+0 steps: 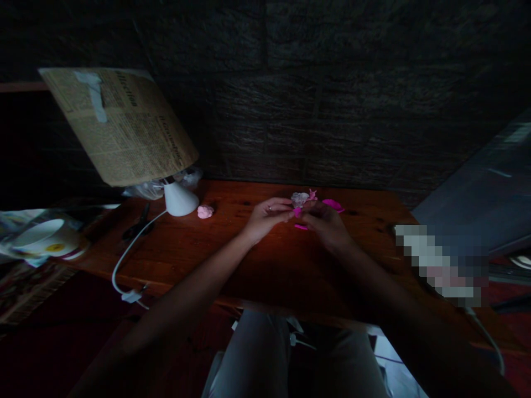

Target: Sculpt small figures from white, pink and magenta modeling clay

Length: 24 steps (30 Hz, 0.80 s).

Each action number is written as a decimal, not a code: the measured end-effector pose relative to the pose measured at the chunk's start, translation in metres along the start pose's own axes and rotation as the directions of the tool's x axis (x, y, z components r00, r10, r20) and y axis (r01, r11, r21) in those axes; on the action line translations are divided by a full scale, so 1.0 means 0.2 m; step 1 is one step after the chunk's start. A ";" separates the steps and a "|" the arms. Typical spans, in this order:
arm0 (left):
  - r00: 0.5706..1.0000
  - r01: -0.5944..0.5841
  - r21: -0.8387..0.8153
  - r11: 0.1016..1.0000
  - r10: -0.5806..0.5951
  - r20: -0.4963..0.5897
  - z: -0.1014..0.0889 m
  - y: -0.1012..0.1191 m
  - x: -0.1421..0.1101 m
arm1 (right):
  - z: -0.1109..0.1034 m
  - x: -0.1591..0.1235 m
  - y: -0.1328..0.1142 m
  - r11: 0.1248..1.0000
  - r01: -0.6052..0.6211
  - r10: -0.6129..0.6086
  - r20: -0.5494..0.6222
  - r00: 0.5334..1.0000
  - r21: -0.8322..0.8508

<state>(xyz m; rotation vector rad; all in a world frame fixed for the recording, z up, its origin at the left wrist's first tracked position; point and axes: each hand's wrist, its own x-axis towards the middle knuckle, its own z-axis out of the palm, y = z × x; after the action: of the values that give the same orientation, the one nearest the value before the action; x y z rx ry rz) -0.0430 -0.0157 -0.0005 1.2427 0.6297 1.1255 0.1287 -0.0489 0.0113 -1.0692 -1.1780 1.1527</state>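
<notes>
My left hand (271, 216), with a ring on one finger, reaches in over the wooden table, its thumb and fingers closed on a small magenta piece (297, 211). From the other side my right hand (327, 224) pinches at the same piece; its fingertips are partly hidden. Just behind the fingers is a crumpled grey-white lump (298, 199), perhaps clear wrapping. A pink, pronged piece (312, 194) sits beside it. One flat magenta petal-shaped piece (333, 205) lies beyond my right hand, and a thinner magenta strip (301, 226) lies between my wrists.
A lamp with a newsprint shade (133, 127) and white base (181, 200) stands at the left, its cord (120, 260) hanging over the table edge. Near it are a pale pink lump (205, 211), dark scissors (139, 225) and a white cup-like container (47, 239). A blurred-out object (440, 262) is at right.
</notes>
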 end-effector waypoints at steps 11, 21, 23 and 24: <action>0.999 0.031 -0.037 0.999 -0.032 -0.039 -0.01 0.00 0.00 | 0.00 0.00 0.00 0.997 -0.060 0.058 0.045 0.997 0.052; 0.999 0.039 -0.053 0.998 -0.040 -0.016 -0.01 0.00 0.00 | 0.00 0.00 0.00 0.994 -0.062 0.060 0.025 0.998 0.086; 0.999 0.035 -0.042 0.998 -0.035 -0.011 -0.01 0.01 0.00 | 0.00 0.00 0.00 0.995 -0.059 0.057 0.027 0.998 0.077; 0.999 0.033 -0.039 0.999 -0.034 -0.012 0.00 0.01 0.00 | 0.00 0.00 0.00 0.996 -0.060 0.058 0.028 0.998 0.073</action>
<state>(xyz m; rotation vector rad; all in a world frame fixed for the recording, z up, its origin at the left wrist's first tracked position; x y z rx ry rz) -0.0447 -0.0162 0.0006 1.1886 0.6326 1.1136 0.1293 -0.0494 0.0115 -1.0415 -1.1214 1.2501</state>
